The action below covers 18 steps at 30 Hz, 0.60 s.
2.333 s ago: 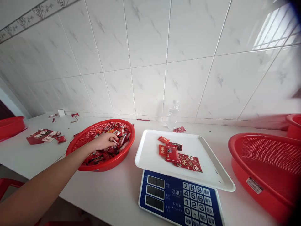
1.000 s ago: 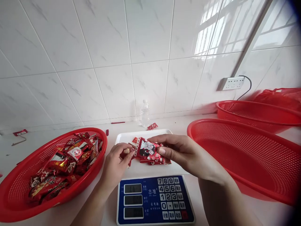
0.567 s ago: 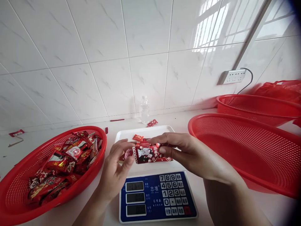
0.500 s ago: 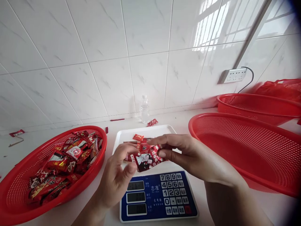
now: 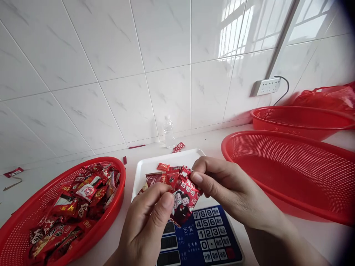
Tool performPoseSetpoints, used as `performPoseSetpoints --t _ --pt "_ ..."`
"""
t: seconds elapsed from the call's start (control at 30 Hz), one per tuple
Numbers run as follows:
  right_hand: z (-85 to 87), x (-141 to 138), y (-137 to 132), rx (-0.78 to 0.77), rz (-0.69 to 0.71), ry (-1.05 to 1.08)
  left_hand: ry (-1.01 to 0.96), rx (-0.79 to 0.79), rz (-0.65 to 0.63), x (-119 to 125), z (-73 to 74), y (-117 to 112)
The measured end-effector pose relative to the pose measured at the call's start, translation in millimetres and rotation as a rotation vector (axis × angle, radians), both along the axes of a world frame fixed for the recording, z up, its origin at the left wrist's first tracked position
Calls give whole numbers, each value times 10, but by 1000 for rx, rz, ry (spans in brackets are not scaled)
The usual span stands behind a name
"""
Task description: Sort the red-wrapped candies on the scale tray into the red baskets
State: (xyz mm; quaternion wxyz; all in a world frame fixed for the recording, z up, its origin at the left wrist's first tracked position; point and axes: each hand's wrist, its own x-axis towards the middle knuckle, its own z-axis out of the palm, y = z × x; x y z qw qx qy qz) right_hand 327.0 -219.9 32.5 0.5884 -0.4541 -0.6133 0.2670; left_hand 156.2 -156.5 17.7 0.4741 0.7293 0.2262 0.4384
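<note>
Between my hands is a small red snack packet (image 5: 185,199) printed with a cartoon couple, tilted, over the front of a weighing scale (image 5: 212,232). My right hand (image 5: 230,188) pinches its upper right edge between thumb and fingers. At its left edge, my left hand (image 5: 145,218) grips it with thumb and bent forefinger; the other left fingers are partly hidden. Behind the packet, the scale's white tray (image 5: 142,166) carries several wrapped snacks, among them an orange-red sachet (image 5: 163,166) and a dark red packet (image 5: 152,180). The packet and my left hand cover part of the displays.
On the left a red basket (image 5: 120,188) holds many wrapped snacks. Two red baskets (image 5: 277,138) stand on the right, with a red plastic bag (image 5: 324,99) behind. A clear bottle (image 5: 168,133) and a red sachet (image 5: 179,147) are near the tiled wall, below a power strip (image 5: 267,87).
The packet has turned more upright and come nearer, its print now facing me. My left thumb and forefinger have closed in on its left edge. The view has shifted slightly.
</note>
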Motion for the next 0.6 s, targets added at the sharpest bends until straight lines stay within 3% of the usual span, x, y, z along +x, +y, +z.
performPoseSetpoints --t 0.2,0.5,0.6 --pt "0 -17 82 -26 37 41 64 -13 25 -17 8 15" --pt "-5 -82 34 77 40 -184 53 1 63 -98 -6 -19" --pt "-3 -110 34 63 112 -114 31 5 0 -93 19 -15"
